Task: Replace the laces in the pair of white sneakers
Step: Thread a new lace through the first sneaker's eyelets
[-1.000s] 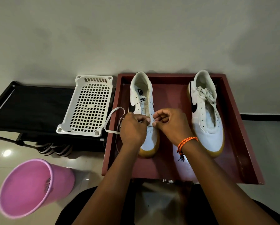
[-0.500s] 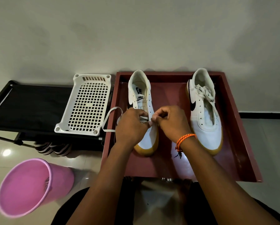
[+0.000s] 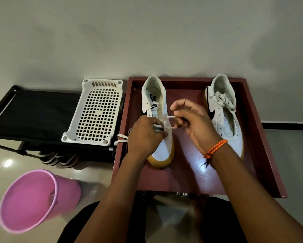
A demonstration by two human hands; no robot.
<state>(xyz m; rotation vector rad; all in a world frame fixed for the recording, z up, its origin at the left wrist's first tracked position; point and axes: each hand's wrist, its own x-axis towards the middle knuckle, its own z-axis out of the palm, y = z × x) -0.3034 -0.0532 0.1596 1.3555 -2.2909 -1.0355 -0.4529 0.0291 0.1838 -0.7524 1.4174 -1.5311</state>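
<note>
Left hand: from my feed I see my left hand (image 3: 145,135) resting on the near sneaker's upper, fingers curled and pinching the white lace (image 3: 167,126) at the lower eyelets.
Right hand: my right hand (image 3: 191,120) is raised just right of that shoe, thumb and forefinger pinching the lace's tip, the other fingers loosely bent; an orange bracelet (image 3: 215,149) sits on the wrist.
Pink bucket: far left on the glossy floor I see a pink bucket (image 3: 33,200), tipped with its mouth toward me.
Black rack: a low black rack (image 3: 33,114) stands behind it, striped footwear tucked underneath.
White basket: a white perforated basket (image 3: 96,113) lies on the rack's right end, just beside the tray.
Tray: a dark red tray (image 3: 263,155) holds both shoes.
Left sneaker: the left sneaker (image 3: 157,120) lies toe toward me, mostly unlaced; a loop of its lace trails over the tray's left wall.
Right sneaker: the right sneaker (image 3: 224,111) sits well apart from the other, its laces bunched loosely near the collar.
</note>
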